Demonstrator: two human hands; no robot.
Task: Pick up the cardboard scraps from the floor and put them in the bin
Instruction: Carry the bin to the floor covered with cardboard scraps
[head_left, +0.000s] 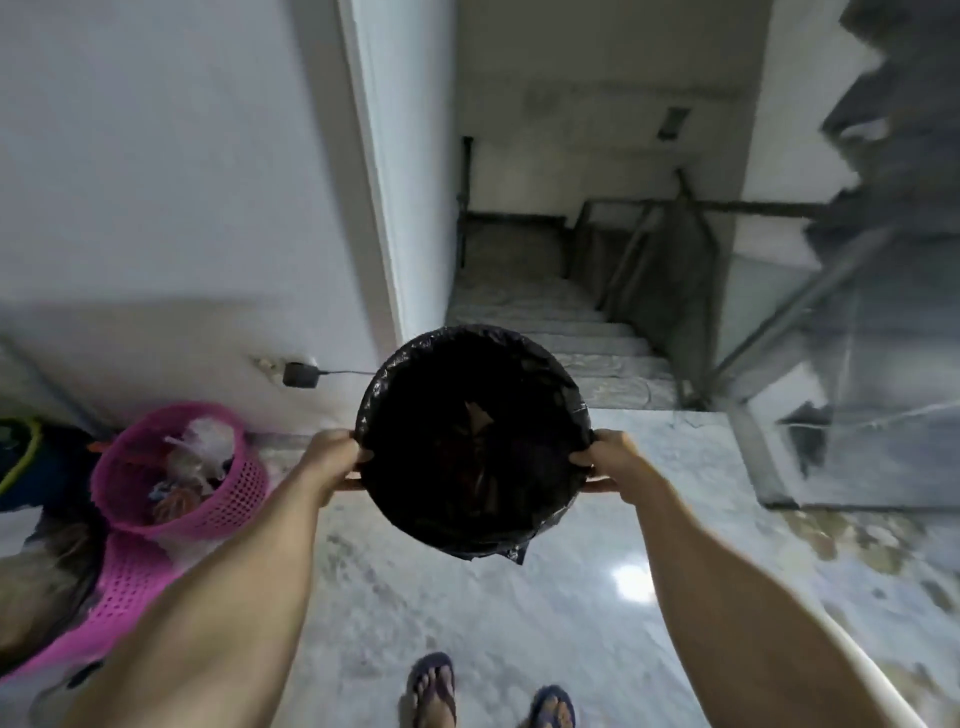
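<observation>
A round bin (563, 400) lined with a black plastic bag is held up in front of me, above the marble floor. My left hand (332, 457) grips its left rim, thumb curled over the edge. My right hand (610, 460) grips the right rim the same way. Deep inside the dark bag lie brown cardboard scraps (478, 418), dimly seen. No scraps show on the floor in view.
A pink mesh basket (208, 504) full of odds and ends stands at the left by the wall, with a charger (300, 374) plugged in above it. A staircase (582, 353) drops away straight ahead, railing (810, 301) at right. My feet in blue sandals (434, 686) stand below.
</observation>
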